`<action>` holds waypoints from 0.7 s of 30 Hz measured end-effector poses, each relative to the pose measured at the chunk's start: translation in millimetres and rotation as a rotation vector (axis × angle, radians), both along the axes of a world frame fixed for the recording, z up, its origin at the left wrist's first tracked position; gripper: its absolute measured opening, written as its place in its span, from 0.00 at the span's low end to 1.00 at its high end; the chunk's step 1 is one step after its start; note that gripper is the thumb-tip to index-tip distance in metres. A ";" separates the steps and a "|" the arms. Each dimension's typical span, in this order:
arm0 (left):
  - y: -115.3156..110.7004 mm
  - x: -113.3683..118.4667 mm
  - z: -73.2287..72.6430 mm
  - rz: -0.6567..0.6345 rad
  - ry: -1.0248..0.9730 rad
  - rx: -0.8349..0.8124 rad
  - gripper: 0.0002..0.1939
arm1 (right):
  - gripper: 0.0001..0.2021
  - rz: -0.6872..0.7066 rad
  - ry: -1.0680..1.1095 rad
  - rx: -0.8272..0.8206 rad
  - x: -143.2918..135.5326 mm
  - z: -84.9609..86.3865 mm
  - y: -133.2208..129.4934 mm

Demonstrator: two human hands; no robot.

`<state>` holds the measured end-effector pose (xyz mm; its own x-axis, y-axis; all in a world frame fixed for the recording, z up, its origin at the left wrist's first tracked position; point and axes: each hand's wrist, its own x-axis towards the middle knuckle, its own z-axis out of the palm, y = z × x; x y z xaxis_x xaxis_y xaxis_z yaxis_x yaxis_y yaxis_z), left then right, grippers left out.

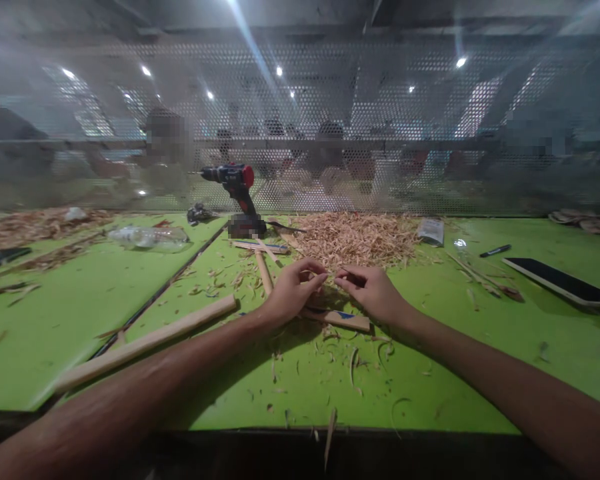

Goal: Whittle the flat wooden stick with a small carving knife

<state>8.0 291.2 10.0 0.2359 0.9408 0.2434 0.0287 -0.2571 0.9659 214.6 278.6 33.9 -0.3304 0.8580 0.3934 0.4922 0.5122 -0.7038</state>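
Observation:
My left hand (297,287) and my right hand (367,288) are close together above the green table, fingertips facing each other with a small gap. The fingers of both are curled toward the thumbs in a pinch; whatever they may hold is too small to make out. Just below them lies a short flat wooden piece (347,320) with a blue mark. A pile of wood shavings (357,239) is behind my hands. Left of my left hand, a long wooden stick (150,343) lies diagonally, partly above my forearm in view.
A cordless drill (239,193) stands upright at the back, near crossed wooden strips (263,247). A plastic bottle (150,237) lies left. On the right are a pen (495,251), a tablet (563,280) and thin sticks (473,272). A perforated screen (300,167) rises behind the table.

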 end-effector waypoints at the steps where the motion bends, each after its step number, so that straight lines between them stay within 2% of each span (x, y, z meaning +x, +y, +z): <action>1: 0.5 0.2 -0.3 -0.006 0.001 0.000 0.17 | 0.11 0.001 0.011 -0.008 0.0 0.3 -0.2; 6: 2.1 2.3 -0.9 -0.045 -0.024 -0.013 0.19 | 0.11 0.016 0.025 -0.010 -0.1 1.8 0.5; 14: 0.8 2.3 4.0 -0.045 -0.024 -0.077 0.15 | 0.11 0.052 0.009 0.019 -1.3 0.6 0.5; 18: -1.5 3.2 6.6 -0.032 -0.037 -0.087 0.12 | 0.10 0.002 0.006 0.045 -0.9 0.8 -2.1; 21: -2.8 3.9 6.6 0.037 -0.074 -0.054 0.12 | 0.13 -0.099 0.044 0.077 10.3 2.8 5.1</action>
<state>11.9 288.4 16.6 0.1841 0.9608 0.2071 -0.0348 -0.2042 0.9783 224.9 283.6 36.7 -0.2264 0.8524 0.4714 0.5122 0.5158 -0.6867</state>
